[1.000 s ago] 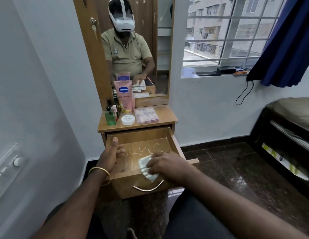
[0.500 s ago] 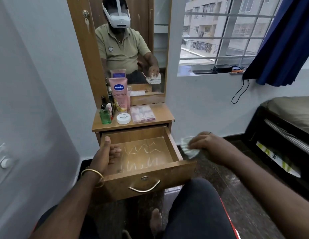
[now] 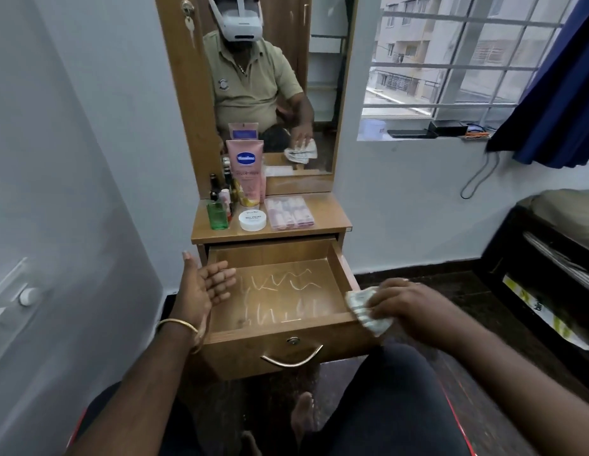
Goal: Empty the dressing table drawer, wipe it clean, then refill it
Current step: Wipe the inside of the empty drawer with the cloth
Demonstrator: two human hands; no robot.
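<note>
**Drawer emptied, cloth at its right front corner**

Head view. Drawer [image 3: 280, 291] pulled well out of the dressing table [image 3: 332, 222], nothing in it, pale wavy smears showing across the bottom panel. Left hand [image 3: 201, 287] raised at the drawer's left wall, palm turned inward, fingers straight and spread, holding nothing. Right hand [image 3: 404, 307] at the drawer's right front corner, fingers curled over a crumpled cloth [image 3: 365, 309], pressing it against or just over the corner; exact contact unclear through motion blur.

On the tabletop, behind the drawer: pink lotion tube [image 3: 247, 172] standing upright against the mirror [image 3: 270, 77], green bottle [image 3: 216, 215] and small dark bottles [image 3: 220, 189] to its left, white jar [image 3: 252, 220] in front, clear compartment box [image 3: 289, 212] just right of the jar.

Judged for handling: cloth soft and limp, best bunched in the palm and pushed flat with the fingers. Tube light but top-heavy and smooth, best taken round the middle. Green bottle probably glass, so fragile; a grip round the body, kept upright. Jar squat and stable, pinched across the lid. Box shallow and rigid, lifted level by its long edges in case of a loose lid.
</note>
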